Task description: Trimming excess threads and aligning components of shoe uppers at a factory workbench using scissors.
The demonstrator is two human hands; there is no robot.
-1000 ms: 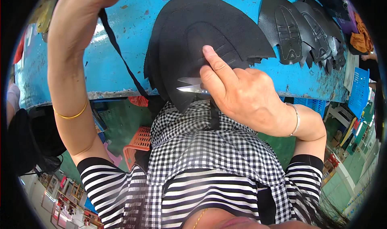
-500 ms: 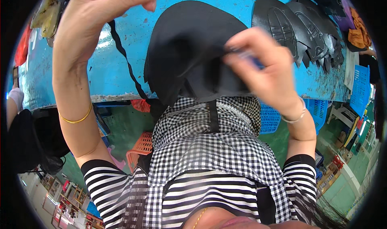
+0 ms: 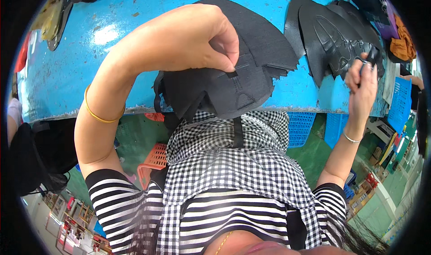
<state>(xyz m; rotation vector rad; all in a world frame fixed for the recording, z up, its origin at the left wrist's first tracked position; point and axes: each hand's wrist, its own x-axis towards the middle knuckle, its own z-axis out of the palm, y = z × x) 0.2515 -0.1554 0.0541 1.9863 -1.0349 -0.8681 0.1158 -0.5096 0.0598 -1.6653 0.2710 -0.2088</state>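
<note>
My left hand (image 3: 188,41) is pinched on a black fabric shoe-upper piece (image 3: 242,75) with a zigzag edge, holding it over the near edge of the blue worktable (image 3: 81,66). The piece hangs partly over my checked apron. My right hand (image 3: 361,77) is out to the right, closed around a small black tool (image 3: 371,55) beside a stack of black moulded shoe parts (image 3: 332,35) lying on the table.
Purple and orange cloth pieces (image 3: 397,41) lie at the table's far right. Blue plastic crates (image 3: 301,127) and an orange crate (image 3: 152,160) stand under the table on the green floor. More dark pieces (image 3: 58,12) sit at the table's left end.
My right hand left the black fabric piece and moved right to the stacked parts, now gripping a small tool. My left hand came down and took hold of the fabric piece.
</note>
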